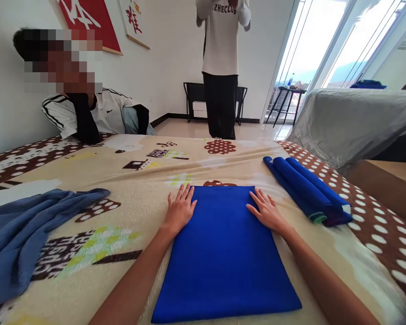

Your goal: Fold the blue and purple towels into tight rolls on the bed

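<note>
A bright blue cloth (228,253) lies flat in front of me, its shape a smooth rectangle with the long sides running away from me. My left hand (182,208) rests palm down at its far left corner, fingers stretched out and partly on the cloth's edge. At the far right corner lies my right hand (264,207), also palm down with the fingers spread. Neither hand grips anything. Right of my right hand are rolled blue cloths (304,189) lying side by side, with a bit of green showing at the near end.
A patterned blanket (145,180) covers the bed. A crumpled grey-blue cloth (37,230) lies at the left. One person (104,108) leans at the bed's far left; another (221,54) stands beyond it. A plastic-covered piece of furniture (358,117) stands at the right, near a stool (286,101).
</note>
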### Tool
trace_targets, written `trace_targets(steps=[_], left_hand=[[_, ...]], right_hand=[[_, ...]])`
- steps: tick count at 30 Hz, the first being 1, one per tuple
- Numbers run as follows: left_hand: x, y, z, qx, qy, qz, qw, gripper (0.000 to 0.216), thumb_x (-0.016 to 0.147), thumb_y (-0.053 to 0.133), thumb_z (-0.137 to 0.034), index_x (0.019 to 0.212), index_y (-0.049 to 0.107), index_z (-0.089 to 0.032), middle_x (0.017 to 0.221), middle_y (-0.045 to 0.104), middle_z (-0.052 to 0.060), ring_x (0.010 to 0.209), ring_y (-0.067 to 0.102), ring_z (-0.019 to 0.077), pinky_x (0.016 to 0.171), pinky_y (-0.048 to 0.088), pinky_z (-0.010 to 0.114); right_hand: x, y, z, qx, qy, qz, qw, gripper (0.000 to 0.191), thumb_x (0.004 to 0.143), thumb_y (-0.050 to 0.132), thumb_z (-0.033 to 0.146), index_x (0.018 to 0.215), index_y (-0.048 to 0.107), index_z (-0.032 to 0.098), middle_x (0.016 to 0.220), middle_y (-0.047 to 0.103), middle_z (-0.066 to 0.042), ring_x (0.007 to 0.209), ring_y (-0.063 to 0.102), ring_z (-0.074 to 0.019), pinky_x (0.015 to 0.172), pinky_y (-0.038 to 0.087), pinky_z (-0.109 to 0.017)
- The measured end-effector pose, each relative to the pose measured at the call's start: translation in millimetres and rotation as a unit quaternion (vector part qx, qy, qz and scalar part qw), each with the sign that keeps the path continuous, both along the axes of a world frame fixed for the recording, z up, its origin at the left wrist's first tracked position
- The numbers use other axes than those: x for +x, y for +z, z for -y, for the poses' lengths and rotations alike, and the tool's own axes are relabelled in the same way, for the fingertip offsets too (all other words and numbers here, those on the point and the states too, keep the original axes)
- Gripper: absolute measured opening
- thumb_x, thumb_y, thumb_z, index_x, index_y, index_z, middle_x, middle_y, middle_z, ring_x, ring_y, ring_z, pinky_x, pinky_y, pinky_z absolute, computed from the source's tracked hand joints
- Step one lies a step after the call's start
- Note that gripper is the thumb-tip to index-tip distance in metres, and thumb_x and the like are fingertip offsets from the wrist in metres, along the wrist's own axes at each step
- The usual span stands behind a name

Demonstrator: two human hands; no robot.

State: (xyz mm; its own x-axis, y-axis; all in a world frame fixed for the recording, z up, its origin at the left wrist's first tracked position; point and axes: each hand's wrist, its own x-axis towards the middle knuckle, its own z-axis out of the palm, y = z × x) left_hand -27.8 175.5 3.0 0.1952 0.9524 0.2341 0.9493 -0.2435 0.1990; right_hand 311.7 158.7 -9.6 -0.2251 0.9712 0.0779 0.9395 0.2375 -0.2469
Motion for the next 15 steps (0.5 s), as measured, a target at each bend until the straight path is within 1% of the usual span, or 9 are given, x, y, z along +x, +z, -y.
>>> trace_targets(steps=[1, 3, 5, 6, 7, 8, 12, 14, 15], left_hand=[[7.2, 4.3, 18.7, 0.005, -0.023, -0.005, 1.000, 0.055, 0.102, 0.038, -0.032, 0.155, 0.037, -0.022, 0.165, 0.027, 0.012, 0.154, 0.018, 0.0315, 0.122, 0.008, 0.062], [23.2, 9.2, 61.4, 0.004, -0.105, -0.016, 0.994, 0.058, 0.102, 0.041, -0.037, 0.158, 0.030, -0.027, 0.165, 0.028, 0.006, 0.154, 0.023, 0.0254, 0.125, 0.014, 0.053], [33.8, 7.2, 104.3, 0.003, -0.210, -0.031, 0.977, 0.062, 0.102, 0.043, -0.043, 0.159, 0.022, -0.032, 0.163, 0.033, 0.002, 0.150, 0.032, 0.0216, 0.122, 0.026, 0.045], [34.5, 3.7, 123.8, 0.006, -0.248, -0.042, 0.968, 0.064, 0.102, 0.043, -0.044, 0.160, 0.019, -0.033, 0.162, 0.035, 0.001, 0.148, 0.036, 0.0208, 0.120, 0.031, 0.042], [31.3, -1.3, 141.1, 0.015, -0.268, -0.052, 0.962, 0.066, 0.101, 0.044, -0.045, 0.160, 0.016, -0.033, 0.161, 0.037, 0.001, 0.146, 0.040, 0.0207, 0.117, 0.035, 0.041], [24.2, -7.2, 156.2, 0.027, -0.266, -0.062, 0.962, 0.068, 0.101, 0.046, -0.045, 0.160, 0.015, -0.033, 0.160, 0.039, 0.001, 0.144, 0.043, 0.0212, 0.115, 0.038, 0.041], [-29.4, -30.7, 199.2, 0.096, -0.170, -0.086, 0.977, 0.071, 0.096, 0.052, -0.041, 0.159, 0.021, -0.034, 0.155, 0.047, 0.002, 0.136, 0.053, 0.0238, 0.105, 0.047, 0.040], [-54.3, -35.5, 213.3, 0.134, -0.150, -0.107, 0.974, 0.068, 0.095, 0.049, -0.035, 0.159, 0.026, -0.033, 0.150, 0.052, 0.001, 0.130, 0.059, 0.0237, 0.099, 0.050, 0.040], [-61.4, -34.9, 218.2, 0.151, -0.146, -0.118, 0.970, 0.067, 0.094, 0.048, -0.032, 0.158, 0.029, -0.033, 0.148, 0.055, 0.001, 0.127, 0.061, 0.0237, 0.096, 0.050, 0.040]], right_hand=[[-5.1, 2.3, 18.0, -0.005, 0.028, -0.002, 1.000, 0.065, 0.102, 0.032, 0.058, 0.159, 0.028, 0.026, 0.166, 0.015, -0.006, 0.155, 0.010, -0.0225, 0.126, 0.011, -0.050], [-17.0, 3.9, 57.8, -0.014, 0.112, -0.008, 0.994, 0.064, 0.102, 0.035, 0.059, 0.159, 0.023, 0.034, 0.166, 0.014, 0.001, 0.155, 0.012, -0.0185, 0.127, 0.015, -0.045], [-24.9, 0.5, 97.3, -0.008, 0.176, -0.008, 0.984, 0.064, 0.102, 0.036, 0.056, 0.160, 0.017, 0.036, 0.166, 0.015, 0.001, 0.154, 0.016, -0.0188, 0.126, 0.020, -0.046], [-25.4, -3.1, 115.2, 0.000, 0.190, -0.004, 0.982, 0.065, 0.103, 0.037, 0.054, 0.161, 0.014, 0.035, 0.166, 0.016, 0.000, 0.154, 0.018, -0.0200, 0.125, 0.023, -0.047], [-23.0, -7.6, 131.5, 0.009, 0.192, 0.003, 0.981, 0.065, 0.103, 0.038, 0.051, 0.161, 0.013, 0.034, 0.165, 0.016, 0.000, 0.153, 0.020, -0.0211, 0.124, 0.026, -0.048], [-17.8, -12.5, 146.1, 0.021, 0.183, 0.012, 0.983, 0.065, 0.103, 0.039, 0.049, 0.161, 0.012, 0.035, 0.165, 0.018, 0.000, 0.152, 0.023, -0.0216, 0.124, 0.028, -0.048], [22.1, -27.2, 191.2, 0.107, 0.145, 0.031, 0.983, 0.071, 0.100, 0.048, 0.038, 0.162, 0.013, 0.033, 0.160, 0.031, -0.001, 0.144, 0.040, -0.0238, 0.117, 0.042, -0.044], [42.0, -24.4, 206.1, 0.149, 0.136, 0.025, 0.979, 0.074, 0.097, 0.050, 0.032, 0.162, 0.014, 0.031, 0.155, 0.041, -0.003, 0.138, 0.049, -0.0243, 0.108, 0.050, -0.041], [48.4, -19.9, 210.8, 0.158, 0.139, 0.021, 0.978, 0.074, 0.097, 0.050, 0.030, 0.162, 0.015, 0.031, 0.151, 0.046, -0.002, 0.133, 0.054, -0.0241, 0.104, 0.054, -0.041]])
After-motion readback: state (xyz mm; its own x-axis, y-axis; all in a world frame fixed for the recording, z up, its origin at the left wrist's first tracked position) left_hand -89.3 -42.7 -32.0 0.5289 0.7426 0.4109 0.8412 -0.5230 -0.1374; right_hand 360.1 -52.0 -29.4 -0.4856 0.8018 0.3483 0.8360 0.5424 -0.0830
